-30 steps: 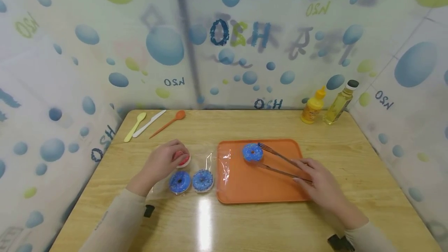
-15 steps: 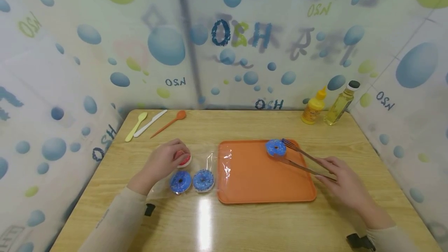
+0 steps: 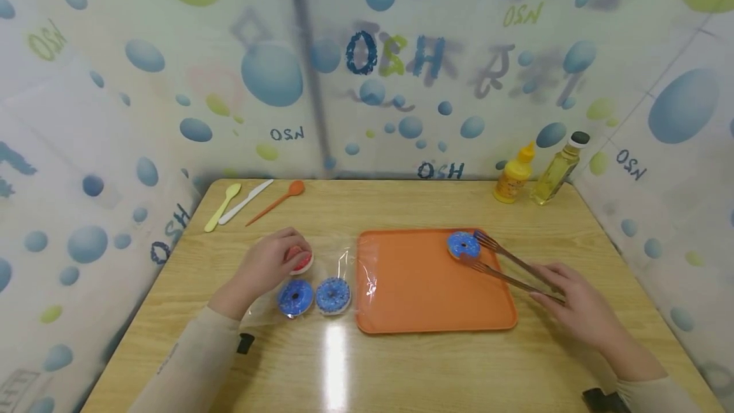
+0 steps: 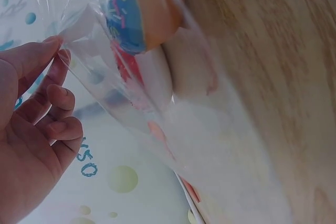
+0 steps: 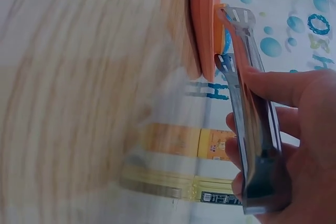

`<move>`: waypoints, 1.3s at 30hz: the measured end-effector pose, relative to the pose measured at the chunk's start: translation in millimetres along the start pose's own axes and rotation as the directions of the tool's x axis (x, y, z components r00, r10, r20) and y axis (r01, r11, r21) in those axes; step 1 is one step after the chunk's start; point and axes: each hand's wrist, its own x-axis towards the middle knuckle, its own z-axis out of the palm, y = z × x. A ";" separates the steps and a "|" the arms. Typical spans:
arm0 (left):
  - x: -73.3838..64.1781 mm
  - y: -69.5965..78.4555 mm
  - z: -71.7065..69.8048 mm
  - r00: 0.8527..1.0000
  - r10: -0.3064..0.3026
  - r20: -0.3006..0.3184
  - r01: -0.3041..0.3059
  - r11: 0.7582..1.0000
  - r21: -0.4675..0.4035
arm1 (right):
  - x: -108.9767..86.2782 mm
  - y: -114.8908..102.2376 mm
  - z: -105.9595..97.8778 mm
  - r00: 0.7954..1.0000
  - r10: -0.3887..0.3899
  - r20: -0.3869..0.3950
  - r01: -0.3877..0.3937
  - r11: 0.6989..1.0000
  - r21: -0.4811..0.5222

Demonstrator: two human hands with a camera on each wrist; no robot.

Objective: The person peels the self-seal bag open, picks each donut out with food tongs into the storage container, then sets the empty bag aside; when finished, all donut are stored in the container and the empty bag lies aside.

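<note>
My left hand point(image 3: 265, 271) pinches the edge of a clear plastic bag point(image 4: 100, 85) between thumb and index finger. Within the bag's film lie a red-topped donut point(image 3: 302, 265), partly covered by that hand, and two blue donuts point(image 3: 287, 303) with sprinkles. Over on the right, my right hand point(image 3: 585, 304) grips metal tongs point(image 3: 511, 281), fingers and thumb on opposite arms. Their slotted tips stand at either side of another blue sprinkled donut point(image 3: 457, 248), at the far right part of the orange tray point(image 3: 424, 304).
A yellow spoon point(image 3: 222, 208), a white knife point(image 3: 245, 202) and an orange spoon point(image 3: 275, 204) lie at the back left. At the back right stand a yellow squeeze bottle point(image 3: 512, 178) and an oil bottle point(image 3: 554, 174). The bag's film overlaps the tray's left edge.
My right hand and the tongs have moved right, and the blue donut between the tips has travelled with them across the tray toward its far right corner. My left hand stays in place.
</note>
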 end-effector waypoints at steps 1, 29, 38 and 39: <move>-0.1 0.2 -0.1 1.000 -0.001 0.000 0.001 1.000 0.001 | -0.2 0.5 -0.6 1.000 0.004 0.011 -0.004 1.000 0.003; -5.1 0.4 0.7 1.000 -0.002 -0.002 0.002 1.000 -0.023 | 18.5 -78.2 35.8 0.976 -0.213 -0.049 0.216 0.973 0.076; -4.3 -1.8 -4.1 1.000 -0.002 -0.011 0.002 1.000 -0.016 | 31.9 -101.7 52.4 0.962 -0.272 0.002 0.270 0.957 0.103; -3.8 -1.5 -4.8 1.000 0.000 -0.011 0.000 1.000 -0.013 | 33.4 -103.4 53.6 0.959 -0.283 0.001 0.281 0.954 0.099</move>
